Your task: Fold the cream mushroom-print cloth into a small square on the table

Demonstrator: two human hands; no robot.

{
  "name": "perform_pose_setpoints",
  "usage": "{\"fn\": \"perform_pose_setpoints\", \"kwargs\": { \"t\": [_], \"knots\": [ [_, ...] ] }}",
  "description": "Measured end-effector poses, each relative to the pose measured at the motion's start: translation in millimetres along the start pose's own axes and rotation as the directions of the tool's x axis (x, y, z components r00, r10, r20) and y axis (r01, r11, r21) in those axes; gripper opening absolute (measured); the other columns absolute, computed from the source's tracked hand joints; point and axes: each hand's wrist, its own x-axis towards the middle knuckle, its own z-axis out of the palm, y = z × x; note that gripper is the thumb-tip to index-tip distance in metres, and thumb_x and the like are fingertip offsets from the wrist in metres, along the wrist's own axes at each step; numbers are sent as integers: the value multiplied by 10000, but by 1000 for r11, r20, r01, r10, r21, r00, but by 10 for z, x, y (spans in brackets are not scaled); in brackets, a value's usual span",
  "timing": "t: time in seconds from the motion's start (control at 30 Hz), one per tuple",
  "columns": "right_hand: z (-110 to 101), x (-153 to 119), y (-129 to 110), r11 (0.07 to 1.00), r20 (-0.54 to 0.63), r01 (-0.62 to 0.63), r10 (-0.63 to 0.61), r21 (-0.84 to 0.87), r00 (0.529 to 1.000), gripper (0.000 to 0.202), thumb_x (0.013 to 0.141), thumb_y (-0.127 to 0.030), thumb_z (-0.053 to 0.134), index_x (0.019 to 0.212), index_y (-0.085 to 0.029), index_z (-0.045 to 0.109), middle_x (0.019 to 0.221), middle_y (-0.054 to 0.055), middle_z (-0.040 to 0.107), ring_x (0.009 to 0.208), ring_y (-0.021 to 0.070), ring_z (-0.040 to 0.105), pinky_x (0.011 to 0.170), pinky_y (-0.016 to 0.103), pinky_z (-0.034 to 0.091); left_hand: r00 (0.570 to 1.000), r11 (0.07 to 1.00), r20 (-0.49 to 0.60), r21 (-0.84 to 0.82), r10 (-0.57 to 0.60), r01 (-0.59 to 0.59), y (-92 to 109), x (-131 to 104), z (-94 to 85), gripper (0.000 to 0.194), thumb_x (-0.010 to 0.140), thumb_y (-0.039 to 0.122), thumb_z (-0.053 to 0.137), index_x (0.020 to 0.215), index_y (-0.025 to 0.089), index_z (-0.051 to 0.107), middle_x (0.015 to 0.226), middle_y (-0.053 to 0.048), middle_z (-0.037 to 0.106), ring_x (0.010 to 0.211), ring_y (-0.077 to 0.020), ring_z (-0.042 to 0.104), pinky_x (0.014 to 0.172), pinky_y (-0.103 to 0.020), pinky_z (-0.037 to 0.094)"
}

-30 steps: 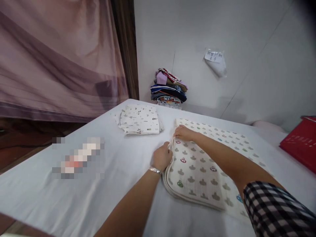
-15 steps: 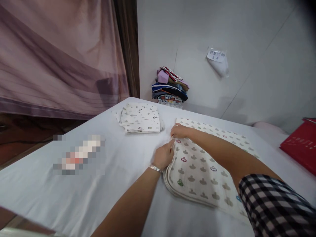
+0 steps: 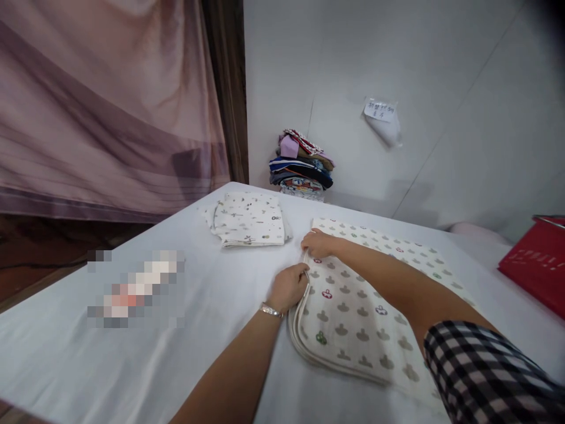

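A folded cream blanket (image 3: 362, 321) printed with grey mushroom-like shapes and a few coloured ones lies on the white-covered table (image 3: 212, 359). Several layers show along its rounded near-left corner. My left hand (image 3: 289, 287), with a silver bracelet at the wrist, pinches the layers at the left edge. Just beyond it, my right hand (image 3: 318, 242) grips the same edge higher up, its arm reaching across the blanket; part of its fingers is hidden. The two hands are close together. Past the hands, to the left, rests a folded white cloth (image 3: 251, 219) with small dark prints.
A blurred-out object (image 3: 139, 288) lies on the left of the table. Against the wall stands a stack of folded clothes (image 3: 302, 165). A red bag (image 3: 536, 265) is at the right edge. A pinkish curtain (image 3: 110, 106) hangs at the left.
The view has shifted slightly, so the scene sits a little lower. My left thumb and forefinger have closed on the blanket's edge, where the forefinger was stretched out before. My right hand keeps its hold.
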Motion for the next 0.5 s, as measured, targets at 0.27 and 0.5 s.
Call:
{"fn": "perform_pose_setpoints", "kwargs": {
  "t": [0.27, 0.5],
  "knots": [
    [-13, 104, -11, 993, 26, 23, -20, -118, 999, 170, 630, -117, 551, 778, -176, 612, 907, 79, 632, 985, 246, 513, 1017, 446, 193, 1000, 999, 17, -49, 1, 0, -4, 7, -6, 348, 796, 161, 409, 1031, 251, 650, 1003, 2, 682, 896, -151, 596, 817, -242, 404],
    [-21, 60, -62, 1000, -32, 3, -3, -14, 999, 341, 625, -77, 542, 936, -195, 619, 940, 70, 655, 1035, 248, 510, 1049, 473, 142, 996, 984, 26, -152, -89, 92, 2, 42, -15, 297, 841, 398, 429, 868, 222, 666, 794, -8, 673, 726, -145, 577, 638, -230, 377]
  ]
}}
